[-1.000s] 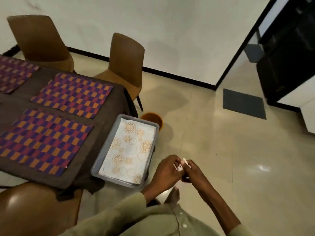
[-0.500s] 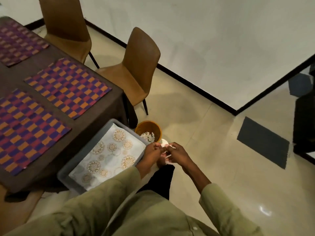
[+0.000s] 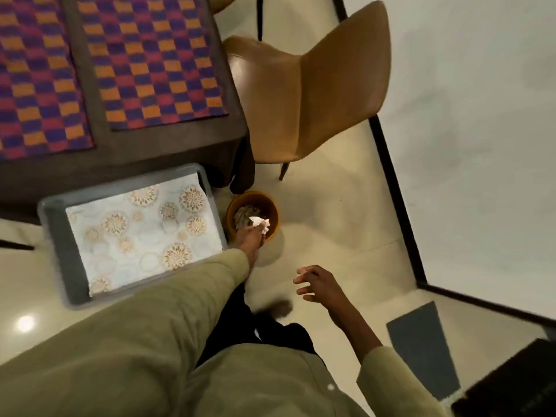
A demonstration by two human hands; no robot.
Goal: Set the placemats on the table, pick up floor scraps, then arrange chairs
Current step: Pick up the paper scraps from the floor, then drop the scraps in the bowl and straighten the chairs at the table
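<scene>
My left hand [image 3: 251,237] reaches down over a small orange bin [image 3: 272,210] on the floor and is closed on white paper scraps [image 3: 259,221] just above its mouth. More scraps lie inside the bin. My right hand [image 3: 319,284] hovers open and empty above the floor, to the right of the bin. Two purple-and-orange checkered placemats [image 3: 156,58] [image 3: 36,85] lie flat on the dark table [image 3: 99,159]. A brown chair [image 3: 307,94] stands at the table's right side.
A grey tray [image 3: 66,248] lined with a white patterned cloth sticks out over the table's near edge, left of the bin. A dark floor mat [image 3: 421,347] lies at the lower right. A white wall with black skirting runs along the right.
I have bent down towards the floor. My hands, joined on the scraps before, have parted: the left one carried the scraps over the bin, the right one let go and opened.
</scene>
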